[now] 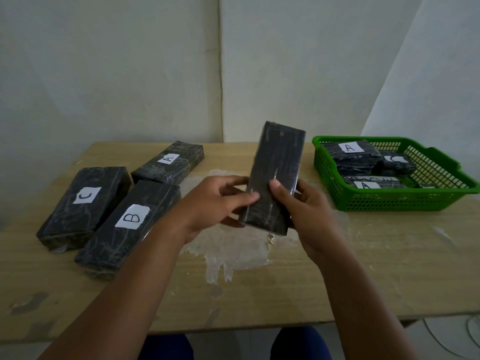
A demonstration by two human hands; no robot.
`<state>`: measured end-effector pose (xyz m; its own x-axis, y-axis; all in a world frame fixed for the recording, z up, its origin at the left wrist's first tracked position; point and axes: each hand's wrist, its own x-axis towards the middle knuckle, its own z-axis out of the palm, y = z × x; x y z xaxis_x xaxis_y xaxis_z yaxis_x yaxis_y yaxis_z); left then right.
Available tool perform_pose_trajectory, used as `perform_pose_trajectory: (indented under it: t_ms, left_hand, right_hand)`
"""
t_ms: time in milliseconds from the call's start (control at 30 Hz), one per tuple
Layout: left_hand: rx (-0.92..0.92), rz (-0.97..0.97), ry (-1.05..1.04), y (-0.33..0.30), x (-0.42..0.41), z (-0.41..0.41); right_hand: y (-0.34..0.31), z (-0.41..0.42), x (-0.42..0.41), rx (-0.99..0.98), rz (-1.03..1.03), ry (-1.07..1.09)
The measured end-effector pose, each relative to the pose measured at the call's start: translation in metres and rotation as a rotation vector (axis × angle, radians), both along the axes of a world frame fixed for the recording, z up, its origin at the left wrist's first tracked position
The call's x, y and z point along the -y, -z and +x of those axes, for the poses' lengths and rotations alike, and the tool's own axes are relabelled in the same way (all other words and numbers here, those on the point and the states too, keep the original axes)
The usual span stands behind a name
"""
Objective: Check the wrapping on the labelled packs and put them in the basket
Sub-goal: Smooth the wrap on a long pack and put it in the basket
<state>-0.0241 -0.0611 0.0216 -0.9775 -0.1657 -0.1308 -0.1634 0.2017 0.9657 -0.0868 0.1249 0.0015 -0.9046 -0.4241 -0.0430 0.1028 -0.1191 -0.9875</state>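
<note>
Glossy clear film wraps a dark pack (275,175); paper labels mark others, beside a green plastic mesh basket (389,201) on a worn, matt wood-grain table (285,294).

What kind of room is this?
Probably a plain packing or sorting room: a worn wooden table against bare white walls, black plastic-wrapped lettered packs, and a green plastic mesh basket.
</note>
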Motion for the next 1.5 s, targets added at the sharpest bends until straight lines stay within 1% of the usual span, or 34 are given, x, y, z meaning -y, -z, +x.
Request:
perform_pose_trajectory:
  t_ms: [100, 200, 367, 533, 733, 833, 967, 1033, 1100, 1133, 1200, 1233, 1267, 1333, 1367, 1433, 1500]
  left_hand:
    - [-0.055, 0.094, -0.040, 0.002, -0.004, 0.006]
    - [-0.069, 0.123, -0.061, -0.001, -0.004, 0.006]
    - [-0.009, 0.236, -0.029, -0.006, -0.007, 0.005]
    - [-0.001, 0.286, -0.021, -0.010, -0.007, 0.004]
    - [0.032, 0.401, -0.058, -0.019, -0.013, 0.006]
    - [0.030, 0.395, -0.104, -0.022, -0.017, 0.005]
    - [0.009, 0.350, -0.116, -0.020, -0.016, 0.004]
    - [-0.008, 0.341, -0.131, -0.018, -0.015, 0.004]
    - [-0.020, 0.344, -0.172, -0.015, -0.013, 0.002]
    - [-0.024, 0.352, -0.188, -0.014, -0.013, 0.000]
    - [-0.032, 0.370, -0.208, -0.013, -0.013, -0.003]
    - [-0.037, 0.381, -0.215, -0.013, -0.013, -0.004]
    - [-0.041, 0.390, -0.222, -0.013, -0.013, -0.006]
    - [-0.049, 0.372, -0.229, -0.011, -0.014, -0.008]
    - [-0.056, 0.342, -0.230, -0.009, -0.014, -0.009]
    - [-0.078, 0.221, -0.248, -0.002, -0.013, -0.011]
    - [-0.110, 0.056, -0.249, 0.005, -0.009, -0.012]
  right_hand:
    - [-0.006, -0.002, -0.008, 0.030, -0.014, -0.137]
    - [-0.011, -0.001, -0.017, 0.066, -0.022, -0.256]
    - [-0.024, -0.001, -0.019, 0.083, -0.036, -0.229]
    - [-0.029, 0.000, -0.017, 0.126, -0.057, -0.215]
    - [-0.023, -0.001, -0.016, 0.311, -0.177, -0.252]
    - [-0.021, 0.000, -0.015, 0.367, -0.226, -0.255]
    - [-0.021, 0.000, -0.014, 0.297, -0.181, -0.230]
    - [-0.018, -0.001, -0.013, 0.200, -0.109, -0.191]
    - [-0.014, 0.001, -0.014, -0.008, 0.061, -0.125]
    - [-0.013, 0.003, -0.015, -0.166, 0.183, -0.107]
    - [-0.010, 0.006, -0.014, -0.492, 0.416, -0.162]
    - [-0.007, 0.008, -0.012, -0.590, 0.489, -0.176]
    - [-0.005, 0.009, -0.010, -0.645, 0.509, -0.144]
    - [0.001, 0.005, -0.006, -0.659, 0.443, 0.003]
    - [0.002, 0.003, -0.005, -0.603, 0.374, 0.066]
    - [-0.001, 0.000, -0.003, -0.400, 0.214, 0.160]
    - [-0.003, -0.002, -0.004, -0.232, 0.081, 0.229]
